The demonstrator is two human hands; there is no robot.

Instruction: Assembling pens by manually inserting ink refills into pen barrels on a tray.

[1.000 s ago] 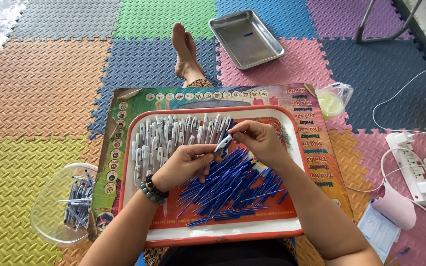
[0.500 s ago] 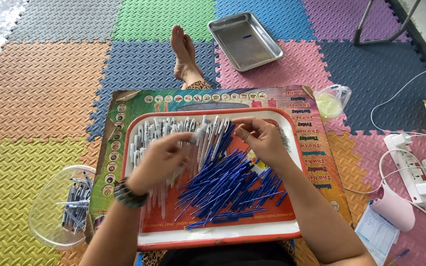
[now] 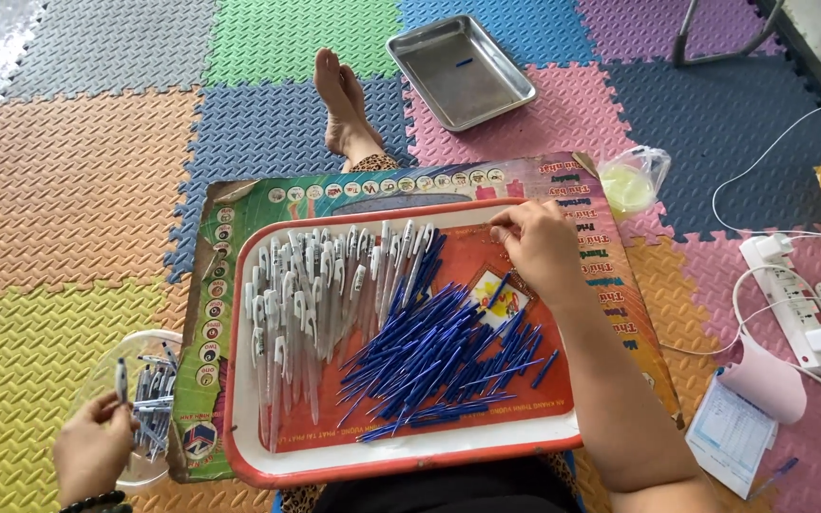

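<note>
A red plastic tray (image 3: 401, 465) lies on my lap, holding several clear white pen barrels (image 3: 311, 294) on its left and a heap of blue refills (image 3: 429, 356) in the middle. My left hand (image 3: 92, 451) is at the lower left, holding an assembled pen (image 3: 123, 380) upright over a clear plastic bowl (image 3: 106, 375) of finished pens. My right hand (image 3: 534, 242) rests on the tray's upper right part, fingers curled at the far rim; what it pinches cannot be made out.
A printed cardboard sheet (image 3: 239, 199) lies under the tray. Bare feet (image 3: 344, 109) stretch out ahead on coloured foam floor mats. A steel tray (image 3: 458, 68) sits beyond, a plastic bag (image 3: 631, 180) to the right, and a power strip (image 3: 795, 304) with cables and papers (image 3: 738, 432) further right.
My left hand has left the tray and swung down to the bowl at the lower left, carrying a pen. My right hand shifted a little toward the tray's far right rim.
</note>
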